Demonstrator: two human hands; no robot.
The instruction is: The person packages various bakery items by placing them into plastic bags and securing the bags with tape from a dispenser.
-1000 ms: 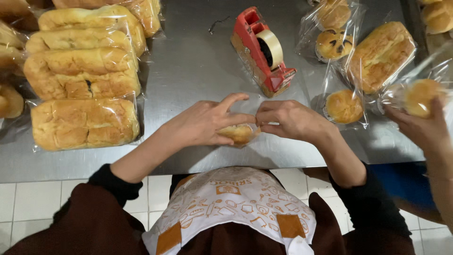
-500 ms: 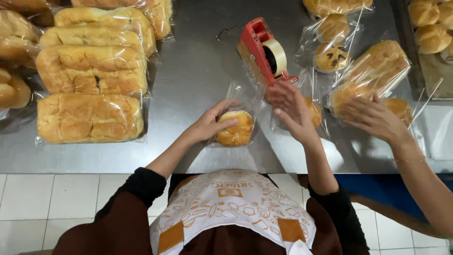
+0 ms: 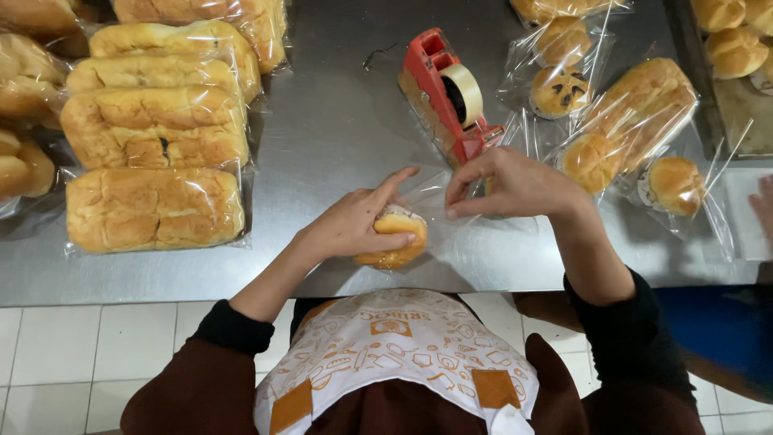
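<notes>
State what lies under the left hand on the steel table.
A round bun in clear wrap sits under the left hand, resting on the steel table. Its underside is hidden.

A round bun in a clear bag [image 3: 392, 239] is held down on the steel table [image 3: 338, 145] by the left hand [image 3: 354, 224], index finger raised. The right hand [image 3: 511, 184] is pinched at the bag's open end, just below the red tape dispenser [image 3: 448, 98]. Bagged loaves [image 3: 153, 161] are stacked at the left. Bagged buns [image 3: 620, 129] are piled at the right, near a tray of unwrapped buns [image 3: 729, 40]. Another person's hand [image 3: 762, 205] is seen at the right edge.
</notes>
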